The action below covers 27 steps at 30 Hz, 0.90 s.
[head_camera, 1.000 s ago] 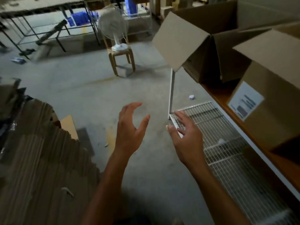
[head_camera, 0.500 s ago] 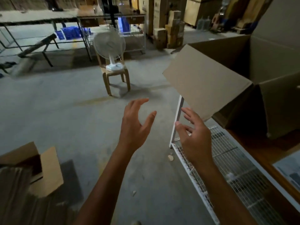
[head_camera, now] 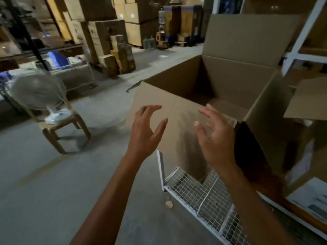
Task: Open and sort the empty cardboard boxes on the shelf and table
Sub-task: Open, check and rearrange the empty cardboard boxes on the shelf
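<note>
A large open cardboard box [head_camera: 235,85] stands on the shelf at the right, its flaps spread and its inside empty. Its near flap [head_camera: 169,110] hangs out toward me. My left hand [head_camera: 146,131] is raised in front of that flap with fingers spread, holding nothing. My right hand [head_camera: 215,137] is up beside it, fingers spread, just short of the flap's right part. A second box [head_camera: 307,167] with a white label sits to the right, partly out of view.
A white wire shelf [head_camera: 203,195] juts out below the box. A white fan [head_camera: 39,98] stands on a wooden stool [head_camera: 63,128] at left. Stacked cartons [head_camera: 113,53] line the far wall. Bare concrete floor [head_camera: 53,183] lies between.
My view has lifted from the floor and flattened cardboard pile toward the open box. Both hands have risen and now hover at its near flap.
</note>
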Each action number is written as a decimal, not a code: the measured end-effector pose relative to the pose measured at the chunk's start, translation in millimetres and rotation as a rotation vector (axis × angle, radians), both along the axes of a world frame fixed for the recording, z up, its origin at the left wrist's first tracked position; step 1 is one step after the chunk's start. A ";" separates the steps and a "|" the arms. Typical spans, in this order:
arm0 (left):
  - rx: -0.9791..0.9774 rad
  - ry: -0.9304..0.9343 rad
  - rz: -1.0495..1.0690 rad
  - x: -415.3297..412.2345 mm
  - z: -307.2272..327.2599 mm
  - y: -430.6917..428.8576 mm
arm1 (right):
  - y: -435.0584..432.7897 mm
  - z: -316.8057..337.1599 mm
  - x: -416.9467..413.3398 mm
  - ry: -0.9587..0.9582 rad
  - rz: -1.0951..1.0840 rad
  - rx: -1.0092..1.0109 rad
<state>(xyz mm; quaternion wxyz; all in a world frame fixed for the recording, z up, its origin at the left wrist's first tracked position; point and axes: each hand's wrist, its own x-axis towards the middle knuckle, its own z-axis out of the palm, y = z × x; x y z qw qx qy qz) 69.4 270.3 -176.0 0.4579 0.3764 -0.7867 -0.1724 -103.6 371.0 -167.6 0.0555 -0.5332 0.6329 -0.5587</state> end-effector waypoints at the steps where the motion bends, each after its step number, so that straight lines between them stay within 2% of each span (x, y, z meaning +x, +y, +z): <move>1: -0.012 -0.040 -0.033 -9.2 5.5 -15.2 | -11.1 2.9 -10.0 0.059 -0.061 -0.010; 5: -0.134 -0.156 -0.099 -37.3 30.7 -90.4 | -54.4 3.7 -55.0 0.211 -0.251 -0.027; 7: -0.160 -0.213 -0.080 -47.1 38.4 -136.9 | -70.6 -0.3 -73.0 0.300 -0.368 0.153; 9: -0.132 -0.295 -0.098 -58.2 35.1 -179.8 | -80.7 -6.1 -78.8 0.484 -0.485 0.421; 10: -0.110 -0.332 -0.143 -65.4 27.1 -195.2 | -84.9 -8.6 -78.6 0.552 -0.523 0.477; 13: -0.184 -0.395 -0.145 -86.1 -13.5 -211.7 | -90.4 -13.2 -72.7 0.669 -0.626 0.467; 16: -0.242 -0.302 0.000 -96.1 -29.2 -209.8 | -96.8 -20.5 -71.5 0.712 -0.733 0.490; 22: -0.312 -0.238 -0.103 -73.5 -31.9 -226.6 | -109.0 -26.7 -50.4 0.705 -0.878 0.344; 27: -0.330 -0.208 -0.111 -54.1 -33.6 -262.7 | -141.5 -27.1 -23.0 0.697 -0.908 0.347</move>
